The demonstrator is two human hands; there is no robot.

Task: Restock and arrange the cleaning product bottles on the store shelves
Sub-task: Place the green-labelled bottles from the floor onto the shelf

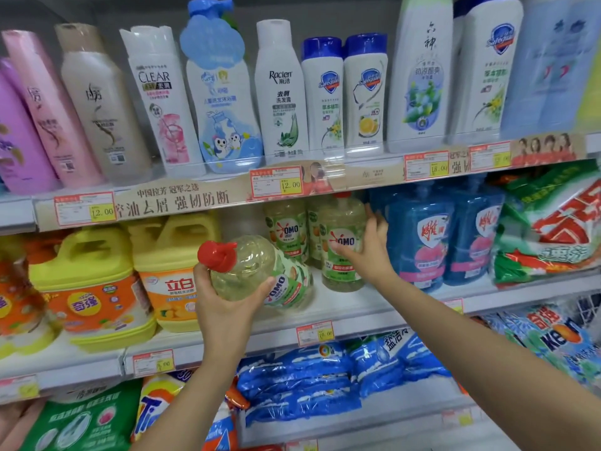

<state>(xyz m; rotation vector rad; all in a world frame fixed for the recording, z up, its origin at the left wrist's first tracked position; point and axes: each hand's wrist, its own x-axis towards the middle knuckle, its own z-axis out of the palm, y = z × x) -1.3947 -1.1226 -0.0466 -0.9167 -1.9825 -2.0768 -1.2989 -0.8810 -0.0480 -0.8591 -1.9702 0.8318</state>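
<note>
Left hand (pixel 224 304): fingers clamped on held OMO bottle (pixel 257 271), tilted, red cap (pixel 217 259) at 10 o'clock, base at 4. Standing OMO bottle (pixel 341 222) at 2 o'clock; right hand (pixel 369 255) touches it, fingers spread.

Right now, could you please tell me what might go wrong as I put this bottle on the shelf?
1. The held OMO bottle, tilted in the left hand, might slip or knock the bottles standing behind it as it goes in.
2. The right hand touches the front standing OMO bottle; a hard push could tip it onto the blue bottles beside it or off the middle shelf.
</note>
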